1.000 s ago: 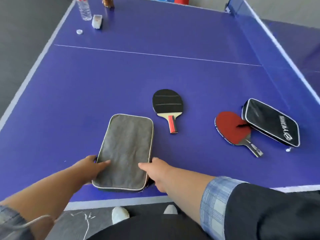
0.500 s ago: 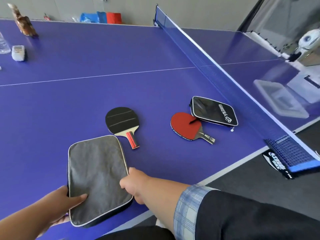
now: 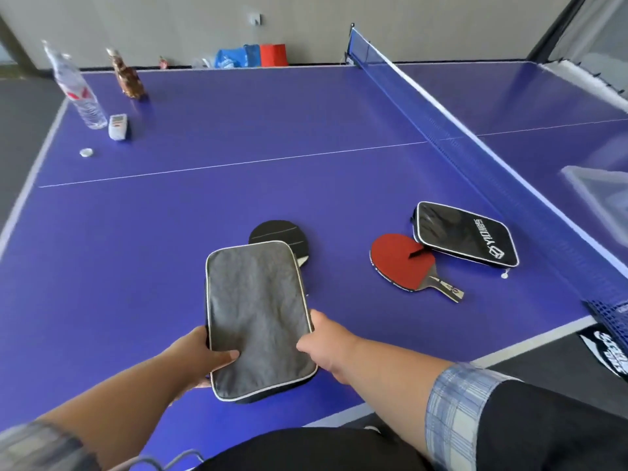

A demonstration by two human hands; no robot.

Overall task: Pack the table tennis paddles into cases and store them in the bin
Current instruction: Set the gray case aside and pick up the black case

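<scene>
A grey paddle case (image 3: 258, 314) with pale piping is held just above the purple table (image 3: 136, 253). My left hand (image 3: 200, 355) grips its near left edge, thumb on top. My right hand (image 3: 326, 345) pinches its right edge. The case's far end covers part of a black paddle (image 3: 280, 234), hiding its handle. To the right a red paddle (image 3: 402, 261) lies flat, handle pointing near-right. Its blade touches a black zipped case (image 3: 465, 237) with white lettering. A clear bin (image 3: 601, 195) sits beyond the net at the far right.
The blue net (image 3: 475, 144) runs diagonally across the right side. At the far left stand a water bottle (image 3: 76, 88), a brown bottle (image 3: 127, 76), a small white device (image 3: 118, 126) and a bottle cap (image 3: 86, 152). The table's near edge is just below my hands.
The grey case has been lifted off the table and moved right and forward over the black paddle. My left hand shifted to its near left edge. The view panned back left.
</scene>
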